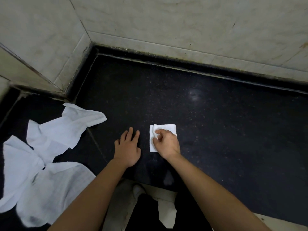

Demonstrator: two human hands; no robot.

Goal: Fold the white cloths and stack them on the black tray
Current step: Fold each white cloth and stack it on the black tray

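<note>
Pinching cloth point(167, 128) (right hand point(167, 142)), left hand point(128, 147) flat

We count: one folded white cloth point(166, 129) mid black stone surface point(216, 114). Loose white cloths point(58, 130) at left edge: four, we think; overlap blurs count. Two hands: left hand point(127, 147), right hand point(167, 142).

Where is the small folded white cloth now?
Head view: the small folded white cloth lies right of centre on the black speckled counter, pinched by the right hand, with the left hand flat beside it.
</note>
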